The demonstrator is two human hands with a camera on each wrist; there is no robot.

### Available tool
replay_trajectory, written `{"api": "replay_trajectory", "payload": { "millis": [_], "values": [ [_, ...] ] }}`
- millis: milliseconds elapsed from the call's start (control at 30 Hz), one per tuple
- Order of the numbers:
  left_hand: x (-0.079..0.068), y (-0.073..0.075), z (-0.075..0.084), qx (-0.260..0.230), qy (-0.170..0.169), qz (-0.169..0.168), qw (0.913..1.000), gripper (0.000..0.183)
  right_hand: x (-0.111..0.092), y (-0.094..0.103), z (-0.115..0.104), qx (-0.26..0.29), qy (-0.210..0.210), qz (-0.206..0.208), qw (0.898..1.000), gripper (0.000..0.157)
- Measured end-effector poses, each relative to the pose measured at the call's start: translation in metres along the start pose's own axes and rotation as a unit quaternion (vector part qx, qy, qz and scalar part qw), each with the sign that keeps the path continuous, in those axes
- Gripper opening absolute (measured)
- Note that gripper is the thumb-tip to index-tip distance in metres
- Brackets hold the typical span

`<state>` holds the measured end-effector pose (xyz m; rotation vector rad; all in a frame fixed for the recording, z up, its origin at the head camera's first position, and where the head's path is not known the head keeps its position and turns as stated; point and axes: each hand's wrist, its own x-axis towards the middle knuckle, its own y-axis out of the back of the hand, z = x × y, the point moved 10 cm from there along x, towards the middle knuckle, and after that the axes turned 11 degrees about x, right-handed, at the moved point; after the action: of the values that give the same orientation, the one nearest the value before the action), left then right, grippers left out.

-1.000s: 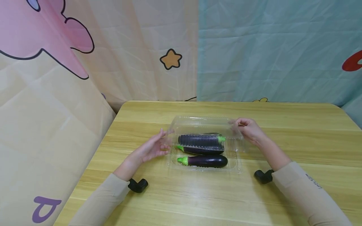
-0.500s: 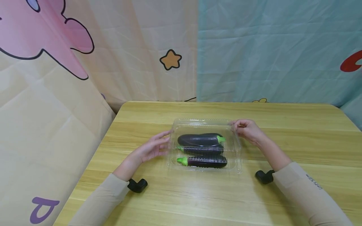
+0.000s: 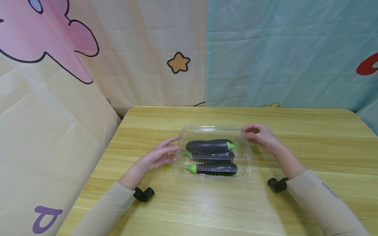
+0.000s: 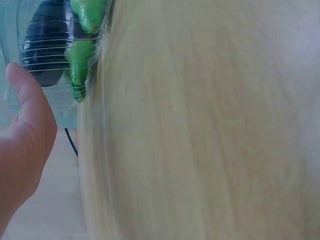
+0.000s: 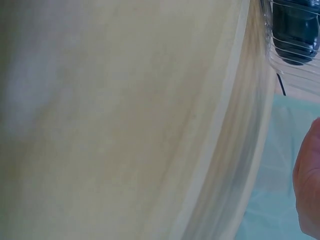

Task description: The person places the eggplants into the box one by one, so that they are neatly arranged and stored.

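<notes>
A clear plastic clamshell box (image 3: 242, 176) sits mid-table in the head view, its lid (image 3: 212, 132) lowered over several dark eggplants. One eggplant (image 3: 205, 147) with its green stem to the right lies on top of others; another eggplant (image 3: 217, 168) lies along the front, stem to the left. My left hand (image 3: 159, 154) touches the box's left side with fingers extended. At the lid's back right corner, my right hand (image 3: 261, 135) pinches the plastic edge with bent fingers. In the left wrist view, the thumb (image 4: 31, 95) is alongside the box wall. The right wrist view cuts off most of the right hand (image 5: 309, 187).
The wooden table (image 3: 189, 209) stretches around the box and ends at a patterned curtain (image 3: 141, 65) behind. Black wrist camera mounts, one on the left sleeve (image 3: 144, 194) and one on the right sleeve (image 3: 277, 185), stick inward over the table.
The lid has swung down toward the front, and its ridge now covers the front eggplant. My right hand stays at the back right corner; the left fingers have closed in on the box's side.
</notes>
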<state>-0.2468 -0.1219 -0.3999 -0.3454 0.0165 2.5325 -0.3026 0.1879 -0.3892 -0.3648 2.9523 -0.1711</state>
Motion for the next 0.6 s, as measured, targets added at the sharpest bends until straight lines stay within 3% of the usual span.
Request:
{"api": "replay_trajectory", "payload": {
  "millis": [600],
  "values": [
    [0.000, 0.005, 0.000, 0.002, -0.011, 0.011, 0.9999, 0.068, -0.011, -0.005, -0.003, 0.029, -0.005, -0.113, 0.993, 0.031]
  ]
}}
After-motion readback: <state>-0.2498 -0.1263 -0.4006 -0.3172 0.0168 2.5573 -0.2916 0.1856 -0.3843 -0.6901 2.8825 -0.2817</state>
